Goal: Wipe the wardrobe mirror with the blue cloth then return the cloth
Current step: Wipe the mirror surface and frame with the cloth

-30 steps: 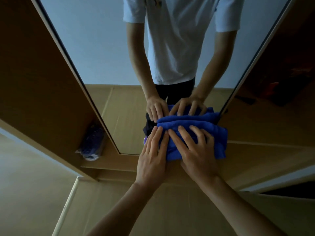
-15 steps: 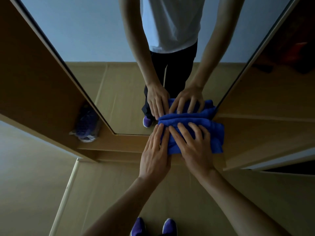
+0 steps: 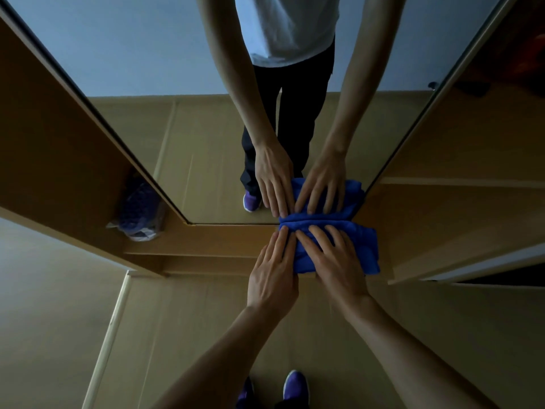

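The blue cloth [image 3: 365,249], folded thick, lies pressed against the bottom right corner of the wardrobe mirror [image 3: 206,160]. Its upper fold meets the mirror's lower edge and the rest covers the wooden strip [image 3: 230,237] under the glass. My right hand [image 3: 336,261] is spread flat on the cloth's middle. Beside it my left hand [image 3: 272,278] is flat too, with its fingertips on the cloth's left edge. Both hands and the cloth are reflected in the glass just above.
A purple item in a clear bag [image 3: 137,214] sits on the low wardrobe shelf left of the mirror. Wooden wardrobe panels [image 3: 59,149] flank the glass on both sides. My purple shoes [image 3: 295,385] stand on the light floor below.
Both hands have slid the cloth down the mirror to its bottom edge, staying near the right corner. The view has tipped downward, so my shoes now show.
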Demonstrator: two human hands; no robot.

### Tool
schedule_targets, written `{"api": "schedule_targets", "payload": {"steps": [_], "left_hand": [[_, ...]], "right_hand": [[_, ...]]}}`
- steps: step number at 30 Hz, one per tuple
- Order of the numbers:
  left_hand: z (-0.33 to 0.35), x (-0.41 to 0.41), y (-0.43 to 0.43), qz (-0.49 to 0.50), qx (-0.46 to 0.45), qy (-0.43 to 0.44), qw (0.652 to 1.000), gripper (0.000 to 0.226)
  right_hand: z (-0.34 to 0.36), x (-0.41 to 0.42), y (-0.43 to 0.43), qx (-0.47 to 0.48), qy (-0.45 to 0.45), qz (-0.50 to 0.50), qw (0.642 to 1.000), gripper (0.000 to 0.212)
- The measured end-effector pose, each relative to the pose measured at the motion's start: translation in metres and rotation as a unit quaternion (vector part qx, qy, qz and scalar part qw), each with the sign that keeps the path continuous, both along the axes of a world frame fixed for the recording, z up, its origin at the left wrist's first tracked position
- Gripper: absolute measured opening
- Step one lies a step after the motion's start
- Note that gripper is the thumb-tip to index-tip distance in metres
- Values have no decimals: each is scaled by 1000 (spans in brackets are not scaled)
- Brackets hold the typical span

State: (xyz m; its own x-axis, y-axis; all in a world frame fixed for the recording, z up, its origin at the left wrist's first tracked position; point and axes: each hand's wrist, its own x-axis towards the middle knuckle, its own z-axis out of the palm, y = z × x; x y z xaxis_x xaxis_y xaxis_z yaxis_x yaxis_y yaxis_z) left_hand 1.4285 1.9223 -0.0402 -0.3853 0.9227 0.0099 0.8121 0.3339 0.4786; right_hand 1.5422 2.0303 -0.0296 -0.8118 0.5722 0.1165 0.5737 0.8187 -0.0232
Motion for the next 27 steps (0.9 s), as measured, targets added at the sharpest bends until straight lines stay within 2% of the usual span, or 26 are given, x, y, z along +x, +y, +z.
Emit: {"api": "schedule_targets", "payload": {"steps": [6, 8, 11, 20, 27], "left_hand": [[18, 5, -1, -2, -39, -39, 998, 67], [34, 10, -6, 1, -25, -48, 999, 64], [66, 17, -12, 7, 15, -52, 999, 65], [209, 14, -3, -4, 139, 8, 990, 64], [313, 15, -2, -26, 269, 50, 961, 59]], "right_hand": [[23, 7, 1, -140, -11, 1, 990, 67], [42, 14, -1, -153, -9, -2, 988, 67], [81, 24, -8, -145, 11, -14, 989, 67], [233, 31, -16, -61, 81, -6, 995, 67], [341, 38, -18, 41, 158, 15, 987, 64]]}}
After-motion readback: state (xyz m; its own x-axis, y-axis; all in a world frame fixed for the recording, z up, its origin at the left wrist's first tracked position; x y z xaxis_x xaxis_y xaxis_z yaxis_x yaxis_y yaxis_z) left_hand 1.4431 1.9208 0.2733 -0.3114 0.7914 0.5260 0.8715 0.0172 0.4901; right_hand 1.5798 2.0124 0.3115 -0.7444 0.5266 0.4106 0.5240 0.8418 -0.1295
